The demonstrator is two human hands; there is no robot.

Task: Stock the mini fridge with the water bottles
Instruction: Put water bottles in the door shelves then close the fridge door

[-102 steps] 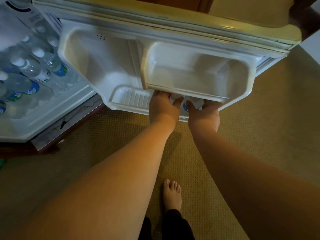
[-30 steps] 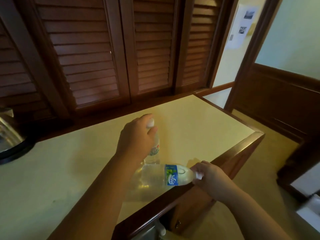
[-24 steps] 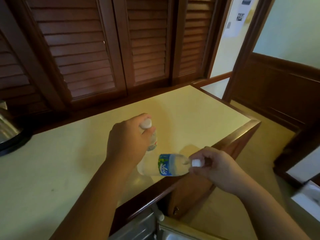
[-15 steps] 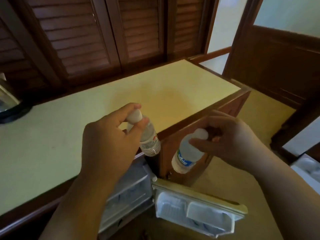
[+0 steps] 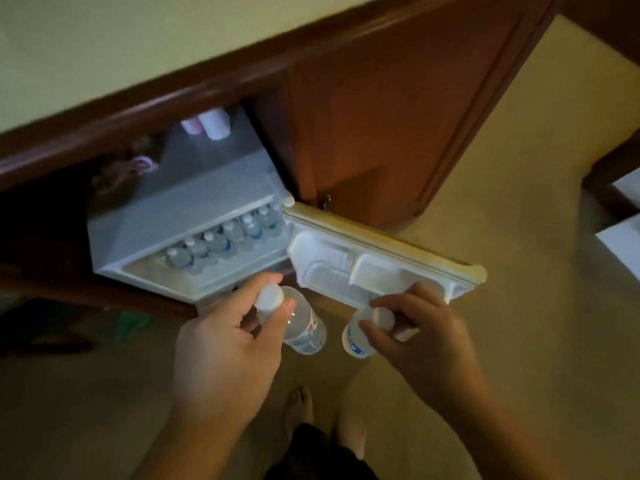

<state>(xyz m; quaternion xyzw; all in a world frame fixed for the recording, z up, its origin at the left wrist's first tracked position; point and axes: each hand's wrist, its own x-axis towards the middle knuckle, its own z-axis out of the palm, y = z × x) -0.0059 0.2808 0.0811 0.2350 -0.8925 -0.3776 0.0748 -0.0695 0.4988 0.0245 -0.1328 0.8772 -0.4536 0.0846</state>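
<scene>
Left hand (image 5: 225, 344) pinches bottle (image 5: 301, 327) by cap, right hand (image 5: 415, 337) likewise second bottle (image 5: 356, 337); both hang neck-up, probably for door shelf (image 5: 346, 271) of open fridge (image 5: 166, 220).

Dim, warm light is falling over a beige carpet (image 5: 502, 306) that is covering the floor. A dark wooden cabinet (image 5: 381, 109) is standing against it, carrying a pale yellow top (image 5: 104, 39) edged in wood. A white box (image 5: 623, 244) is sitting at the right edge.

Left hand (image 5: 221, 344), right hand (image 5: 419, 337) gripping
</scene>
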